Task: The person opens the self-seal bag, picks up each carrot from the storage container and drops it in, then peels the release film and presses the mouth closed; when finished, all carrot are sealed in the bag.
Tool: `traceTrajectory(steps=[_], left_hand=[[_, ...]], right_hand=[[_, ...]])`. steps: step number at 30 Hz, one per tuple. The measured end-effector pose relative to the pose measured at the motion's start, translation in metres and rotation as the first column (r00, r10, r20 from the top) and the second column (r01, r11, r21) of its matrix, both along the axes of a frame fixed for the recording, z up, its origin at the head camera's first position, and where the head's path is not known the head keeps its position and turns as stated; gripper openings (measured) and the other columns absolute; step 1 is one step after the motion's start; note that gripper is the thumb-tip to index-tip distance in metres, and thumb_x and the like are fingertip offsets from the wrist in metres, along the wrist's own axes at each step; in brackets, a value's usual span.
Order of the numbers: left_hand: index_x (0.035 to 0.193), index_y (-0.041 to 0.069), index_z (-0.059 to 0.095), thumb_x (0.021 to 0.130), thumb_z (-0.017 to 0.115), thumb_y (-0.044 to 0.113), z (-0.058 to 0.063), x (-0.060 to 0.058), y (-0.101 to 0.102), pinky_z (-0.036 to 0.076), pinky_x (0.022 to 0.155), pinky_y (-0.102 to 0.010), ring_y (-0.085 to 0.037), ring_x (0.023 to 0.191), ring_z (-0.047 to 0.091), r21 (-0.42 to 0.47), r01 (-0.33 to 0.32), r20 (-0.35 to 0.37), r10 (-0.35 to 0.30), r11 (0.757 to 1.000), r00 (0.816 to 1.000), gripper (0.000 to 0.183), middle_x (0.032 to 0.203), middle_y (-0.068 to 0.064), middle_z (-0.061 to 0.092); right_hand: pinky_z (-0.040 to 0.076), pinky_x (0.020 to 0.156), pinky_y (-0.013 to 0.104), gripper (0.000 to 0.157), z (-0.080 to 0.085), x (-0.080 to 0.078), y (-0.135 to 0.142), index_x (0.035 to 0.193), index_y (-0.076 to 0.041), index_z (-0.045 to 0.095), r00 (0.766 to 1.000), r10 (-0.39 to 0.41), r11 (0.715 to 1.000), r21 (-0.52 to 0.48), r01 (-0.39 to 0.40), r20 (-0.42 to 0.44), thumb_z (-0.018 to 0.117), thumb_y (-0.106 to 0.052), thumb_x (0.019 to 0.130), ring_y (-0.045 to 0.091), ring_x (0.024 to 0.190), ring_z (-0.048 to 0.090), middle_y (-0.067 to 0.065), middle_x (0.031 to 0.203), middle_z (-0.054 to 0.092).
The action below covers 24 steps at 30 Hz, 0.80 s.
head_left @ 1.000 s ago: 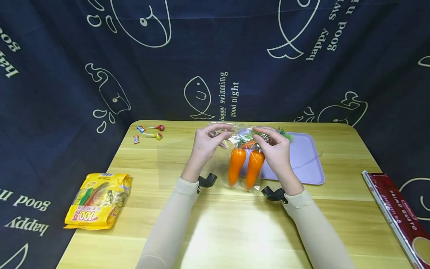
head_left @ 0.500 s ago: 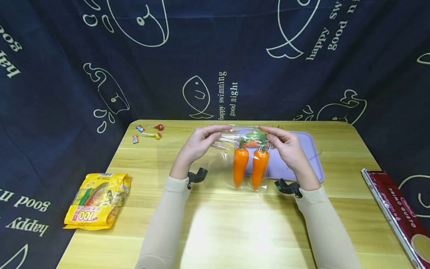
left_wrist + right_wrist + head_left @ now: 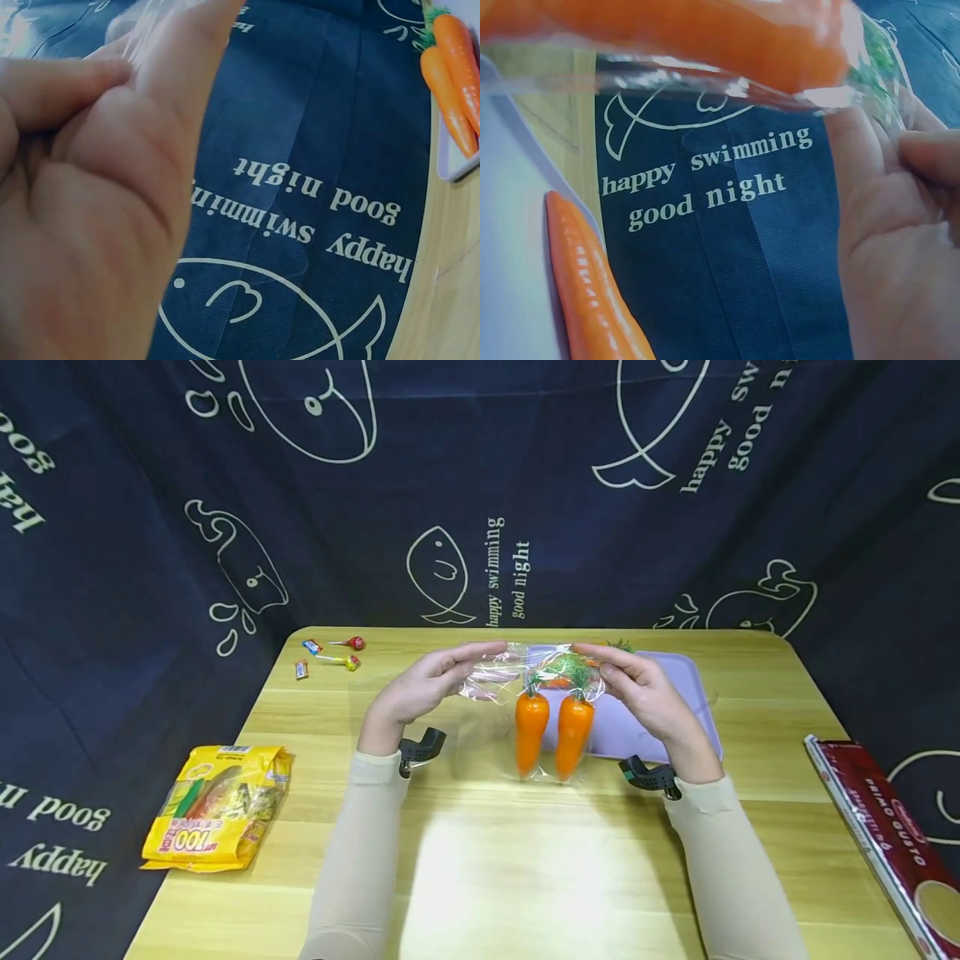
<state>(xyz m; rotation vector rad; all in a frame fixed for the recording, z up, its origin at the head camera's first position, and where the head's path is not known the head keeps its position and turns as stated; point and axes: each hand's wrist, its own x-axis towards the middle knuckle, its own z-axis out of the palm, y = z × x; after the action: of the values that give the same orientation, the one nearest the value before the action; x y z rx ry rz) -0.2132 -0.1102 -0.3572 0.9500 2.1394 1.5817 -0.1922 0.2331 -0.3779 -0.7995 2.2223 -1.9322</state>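
A clear plastic bag [image 3: 504, 678] holding two orange carrots [image 3: 532, 735] hangs upright between my hands, its top pulled wide. My left hand [image 3: 420, 687] pinches the bag's left upper part between thumb and fingers; the left wrist view shows the thumb against the crinkled film [image 3: 146, 37]. At the opposite upper corner, my right hand [image 3: 647, 697] pinches the plastic near the carrots' green tops [image 3: 573, 670]. One bagged carrot [image 3: 705, 49] crosses the top of the right wrist view. Behind the bag, a lavender tray [image 3: 678, 693] bears more carrots [image 3: 450, 82], partly hidden in the head view.
A yellow candy bag [image 3: 217, 806] lies at the table's left edge. Lollipops [image 3: 351, 662] and small wrapped candies [image 3: 302, 670] sit at the back left. On the right edge is a red spaghetti package [image 3: 888, 835]. A dark printed curtain [image 3: 480, 460] hangs behind the table.
My hands have moved apart, the left one leftward and the right one rightward, stretching the bag's top wider. Both carrots still hang in the bag, having shifted slightly.
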Motion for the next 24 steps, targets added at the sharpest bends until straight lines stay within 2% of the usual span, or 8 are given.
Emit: traceTrajectory(steps=[5, 6, 8, 13, 15, 17, 20, 24], left_hand=[[0.149, 0.03, 0.046, 0.107, 0.038, 0.01, -0.001, 0.002, -0.006, 0.053, 0.092, -0.035, -0.025, 0.114, 0.058, 0.052, 0.088, 0.04, -0.09, 0.995, 0.995, 0.048, 0.153, 0.01, 0.048], [0.15, 0.027, 0.045, 0.107, 0.037, 0.009, -0.001, 0.003, -0.007, 0.052, 0.099, -0.038, -0.024, 0.126, 0.053, 0.076, 0.104, 0.057, -0.109, 0.992, 0.992, 0.048, 0.153, 0.007, 0.047], [0.151, 0.02, 0.044, 0.106, 0.036, 0.005, 0.0, 0.007, -0.007, 0.054, 0.088, -0.028, -0.025, 0.117, 0.055, 0.133, 0.117, 0.105, -0.132, 0.984, 0.986, 0.048, 0.154, 0.0, 0.047], [0.154, 0.008, 0.036, 0.105, 0.033, -0.001, -0.009, 0.025, -0.011, 0.058, 0.084, -0.024, -0.022, 0.101, 0.063, 0.315, 0.072, 0.323, -0.178, 0.946, 0.93, 0.05, 0.152, -0.014, 0.046], [0.156, 0.014, 0.032, 0.105, 0.035, 0.0, -0.018, 0.033, -0.013, 0.056, 0.071, -0.02, -0.017, 0.078, 0.061, 0.317, 0.031, 0.384, -0.158, 0.948, 0.91, 0.053, 0.131, -0.011, 0.06], [0.158, 0.023, 0.029, 0.104, 0.036, 0.0, -0.03, 0.04, -0.016, 0.044, 0.055, -0.018, -0.014, 0.06, 0.046, 0.272, -0.003, 0.406, -0.112, 0.962, 0.907, 0.058, 0.104, -0.003, 0.065], [0.157, 0.033, 0.025, 0.104, 0.041, 0.002, -0.049, 0.046, -0.016, 0.032, 0.049, -0.022, -0.015, 0.051, 0.034, 0.189, -0.055, 0.433, -0.033, 0.98, 0.901, 0.064, 0.069, 0.002, 0.046], [0.155, 0.032, 0.031, 0.101, 0.057, 0.016, -0.069, 0.048, -0.01, 0.046, 0.062, -0.024, -0.015, 0.063, 0.052, 0.063, -0.184, 0.436, 0.139, 0.981, 0.889, 0.061, 0.077, -0.002, 0.058]], right_hand=[[0.052, 0.094, 0.016, 0.04, 0.002, 0.004, 0.002, 0.145, -0.001, 0.048, 0.997, 0.073, 0.997, -0.038, -0.071, 0.037, 0.041, -0.008, 0.107, 0.007, 0.119, 0.056, -0.006, 0.146, 0.053], [0.053, 0.093, 0.016, 0.04, 0.003, 0.006, 0.001, 0.145, -0.001, 0.048, 0.995, 0.085, 0.995, -0.059, -0.082, 0.045, 0.04, -0.006, 0.107, 0.008, 0.119, 0.056, -0.007, 0.146, 0.053], [0.054, 0.093, 0.017, 0.04, 0.004, 0.011, -0.001, 0.146, 0.0, 0.047, 0.991, 0.114, 0.988, -0.115, -0.106, 0.07, 0.038, -0.003, 0.107, 0.008, 0.119, 0.058, -0.006, 0.146, 0.053], [0.057, 0.086, 0.019, 0.041, 0.001, 0.031, -0.008, 0.146, 0.001, 0.046, 0.969, 0.155, 0.974, -0.193, -0.117, 0.19, 0.038, -0.002, 0.106, 0.009, 0.099, 0.059, -0.002, 0.137, 0.055], [0.059, 0.085, 0.022, 0.041, -0.006, 0.038, -0.01, 0.147, 0.0, 0.045, 0.95, 0.157, 0.977, -0.183, -0.11, 0.27, 0.039, -0.005, 0.107, 0.009, 0.094, 0.059, -0.001, 0.128, 0.057], [0.059, 0.086, 0.024, 0.041, -0.017, 0.042, -0.011, 0.147, -0.001, 0.045, 0.931, 0.145, 0.984, -0.149, -0.099, 0.336, 0.04, -0.008, 0.107, 0.008, 0.097, 0.061, -0.003, 0.128, 0.057], [0.059, 0.088, 0.027, 0.041, -0.036, 0.045, -0.013, 0.147, -0.001, 0.044, 0.907, 0.123, 0.99, -0.112, -0.085, 0.403, 0.039, -0.009, 0.107, 0.009, 0.104, 0.065, -0.002, 0.135, 0.057], [0.058, 0.087, 0.024, 0.041, -0.059, 0.042, -0.018, 0.147, -0.003, 0.043, 0.897, 0.088, 0.995, -0.09, -0.054, 0.433, 0.041, -0.009, 0.107, 0.011, 0.103, 0.063, 0.008, 0.14, 0.054]])
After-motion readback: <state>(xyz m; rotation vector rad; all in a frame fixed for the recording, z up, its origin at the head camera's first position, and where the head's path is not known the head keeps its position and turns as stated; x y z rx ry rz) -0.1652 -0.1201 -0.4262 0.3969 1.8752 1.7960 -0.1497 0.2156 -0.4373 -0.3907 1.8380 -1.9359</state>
